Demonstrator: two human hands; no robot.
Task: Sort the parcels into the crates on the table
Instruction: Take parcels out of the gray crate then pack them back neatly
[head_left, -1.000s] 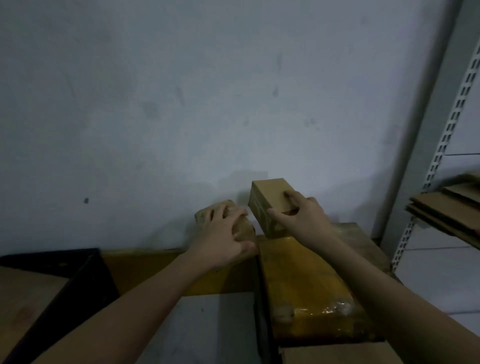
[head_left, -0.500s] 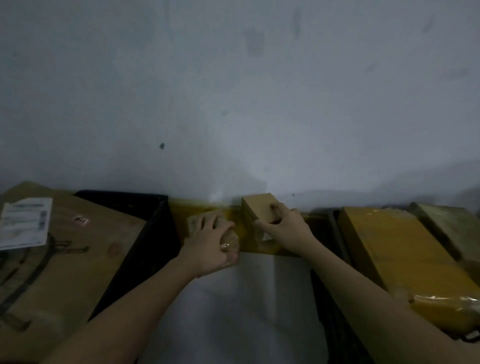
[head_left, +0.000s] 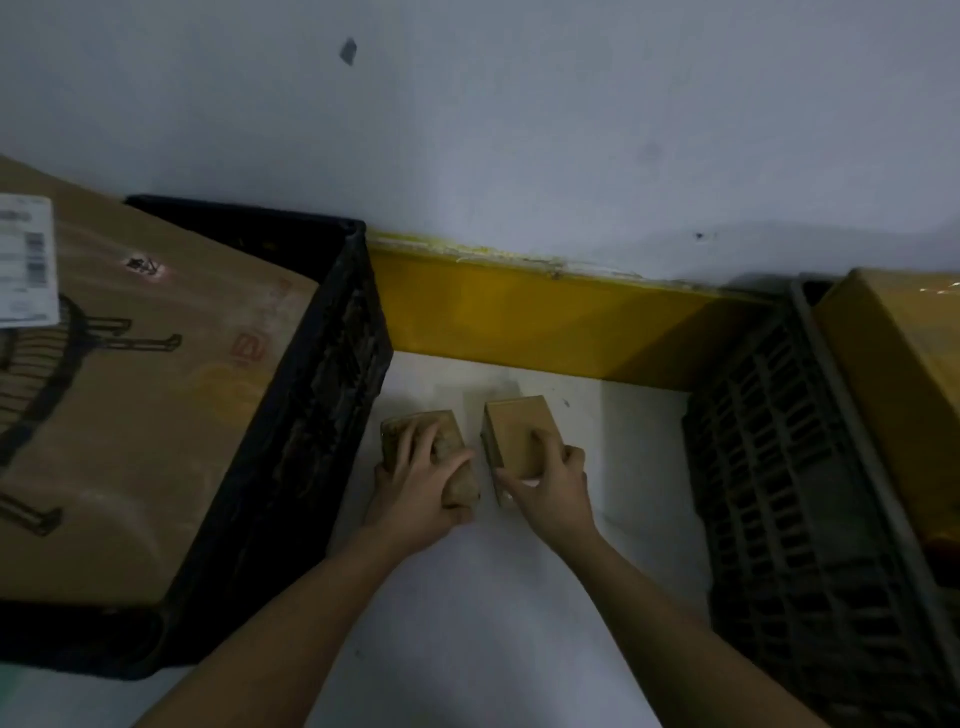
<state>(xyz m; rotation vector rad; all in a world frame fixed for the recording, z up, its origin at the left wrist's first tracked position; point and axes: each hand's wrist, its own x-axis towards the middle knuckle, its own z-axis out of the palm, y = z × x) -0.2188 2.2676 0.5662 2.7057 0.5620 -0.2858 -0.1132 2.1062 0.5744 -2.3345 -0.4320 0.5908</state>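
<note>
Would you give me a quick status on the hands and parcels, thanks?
Left hand grips wrapped parcel. Right hand grips plain box. Both between black crate and grey crate. Nothing between them.

You have two small brown parcels side by side on the white surface (head_left: 519, 597): a taped parcel (head_left: 441, 452) on the left, a plain cardboard box (head_left: 519, 431) on the right (just apart), between the black crate (head_left: 311, 415) and the grey crate (head_left: 779, 493).
</note>
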